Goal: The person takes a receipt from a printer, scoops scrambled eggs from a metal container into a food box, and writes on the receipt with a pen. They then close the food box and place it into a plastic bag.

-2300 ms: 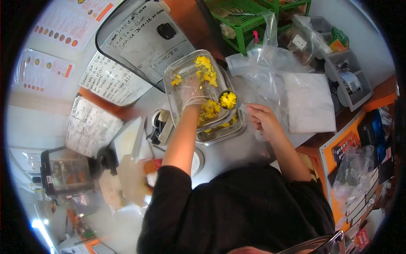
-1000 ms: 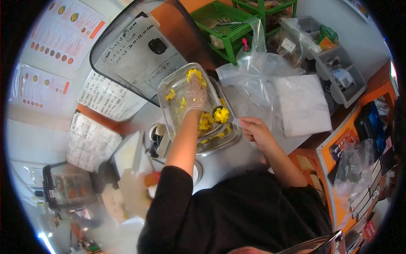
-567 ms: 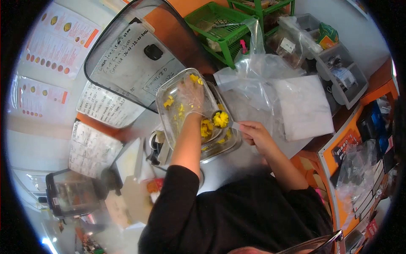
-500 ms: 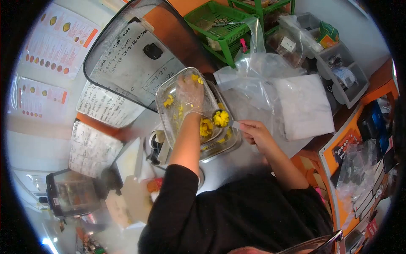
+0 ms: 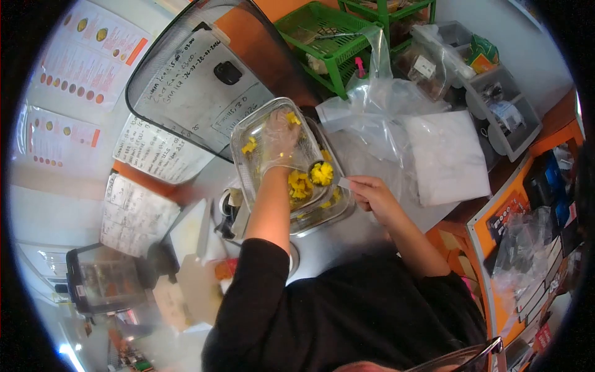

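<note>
My left hand [image 5: 280, 137], in a clear plastic glove, reaches down into a clear rectangular tub [image 5: 238, 158]. Its fingers are smeared and partly hidden, beside bright yellow chunks [image 5: 293, 118]. Between thumb and fingers, my right hand [image 5: 370, 193] pinches the flat metal handle of a round scoop [image 5: 344, 183]. Heaped yellow chunks [image 5: 321, 173] fill the scoop's bowl, over the tub's right side. More yellow pieces [image 5: 300, 186] lie near my left wrist. A second clear container [image 5: 339, 212] with yellow bits sits beneath and to the right of the tub.
A black mesh cover [image 5: 129, 93] stands behind the tub. Right of it lie plastic bags [image 5: 384, 99] and a stack of white sheets [image 5: 449, 155]. Green baskets [image 5: 322, 31] and a grey organiser [image 5: 517, 124] are at the back. A tape roll [image 5: 225, 201] lies left of the tub.
The scoop has shifted slightly down and left against the tub. My left hand stays inside the tub, its fingers moved a little. The whole view has tilted slightly.
</note>
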### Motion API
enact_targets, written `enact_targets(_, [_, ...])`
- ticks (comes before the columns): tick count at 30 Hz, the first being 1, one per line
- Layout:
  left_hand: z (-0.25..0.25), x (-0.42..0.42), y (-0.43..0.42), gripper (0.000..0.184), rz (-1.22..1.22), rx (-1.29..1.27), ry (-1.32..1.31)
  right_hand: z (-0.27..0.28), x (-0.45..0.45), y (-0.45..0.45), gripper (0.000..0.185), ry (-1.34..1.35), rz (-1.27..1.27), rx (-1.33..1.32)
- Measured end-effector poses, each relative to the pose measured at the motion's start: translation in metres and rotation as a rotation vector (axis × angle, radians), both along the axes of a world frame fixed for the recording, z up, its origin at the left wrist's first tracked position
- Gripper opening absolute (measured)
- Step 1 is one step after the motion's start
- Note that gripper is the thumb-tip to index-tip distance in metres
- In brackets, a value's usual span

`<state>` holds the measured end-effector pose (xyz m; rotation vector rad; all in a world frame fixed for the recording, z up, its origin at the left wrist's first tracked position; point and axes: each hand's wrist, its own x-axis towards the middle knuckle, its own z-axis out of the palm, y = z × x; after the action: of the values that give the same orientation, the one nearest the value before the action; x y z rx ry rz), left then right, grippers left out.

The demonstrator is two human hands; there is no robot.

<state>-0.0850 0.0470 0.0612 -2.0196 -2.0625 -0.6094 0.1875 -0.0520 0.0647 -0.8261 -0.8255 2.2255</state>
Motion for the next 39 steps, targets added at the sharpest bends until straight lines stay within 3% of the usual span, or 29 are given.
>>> enact_targets(1, [-0.01,-0.006,0.003,0.035,0.002,0.003,0.001,0.001,0.0,0.0,0.032,-0.006,0.005,0.011])
enact_targets(3, [-0.044,-0.025,0.012,0.031,-0.098,0.175,0.258,0.002,-0.002,-0.001,0.032,-0.023,0.002,0.008])
enact_targets(6, [-0.049,-0.025,0.005,0.026,-0.12,0.149,0.258,-0.001,-0.003,-0.002,0.031,-0.023,0.008,0.003])
enact_targets(7, [-0.045,-0.022,0.002,0.026,-0.117,0.152,0.26,0.0,-0.003,-0.001,0.031,-0.006,0.012,0.007])
enact_targets(9, [-0.039,-0.016,-0.003,0.028,0.039,-0.212,0.231,0.002,-0.003,-0.002,0.031,-0.01,0.015,0.009])
enact_targets(13, [-0.01,0.011,-0.048,0.028,0.063,-0.228,0.159,0.004,-0.002,-0.004,0.032,-0.033,0.029,0.007])
enact_targets(15, [-0.012,0.007,-0.071,0.026,-0.162,-0.083,0.402,0.008,-0.002,-0.006,0.032,-0.033,0.038,0.006])
enact_targets(16, [-0.012,0.006,-0.079,0.026,-0.159,-0.086,0.4,0.009,-0.002,-0.007,0.032,-0.027,0.044,0.008])
enact_targets(18, [-0.01,0.003,-0.091,0.032,-0.184,-0.132,0.05,0.005,-0.004,-0.008,0.032,-0.022,0.057,0.012])
enact_targets(22, [-0.038,-0.023,-0.094,0.038,-0.202,-0.126,0.242,0.001,-0.005,-0.011,0.032,0.014,0.074,0.002])
enact_targets(24, [-0.038,-0.018,-0.089,0.038,-0.061,-0.408,0.314,0.003,-0.003,-0.012,0.032,0.007,0.071,0.002])
enact_targets(25, [-0.033,-0.017,-0.091,0.038,-0.061,-0.409,0.314,0.004,-0.002,-0.012,0.032,0.002,0.066,0.005])
enact_targets(27, [-0.024,-0.018,-0.102,0.036,-0.159,-0.239,0.018,0.006,0.0,-0.012,0.032,-0.018,0.057,0.001])
enact_targets(30, [0.001,-0.005,-0.113,0.036,-0.092,-0.368,-0.139,-0.001,0.001,-0.009,0.031,-0.028,0.05,0.006])
enact_targets(34, [0.006,-0.006,-0.125,0.04,-0.198,-0.493,-0.042,0.004,0.001,-0.007,0.03,-0.016,0.042,-0.003])
enact_targets(36, [0.021,0.01,-0.132,0.038,-0.094,-0.408,-0.22,0.003,-0.001,-0.008,0.03,-0.023,0.037,0.002])
enact_targets(39, [0.007,0.008,-0.14,0.033,-0.089,-0.282,-0.239,0.001,-0.006,-0.009,0.03,-0.023,0.038,-0.003])
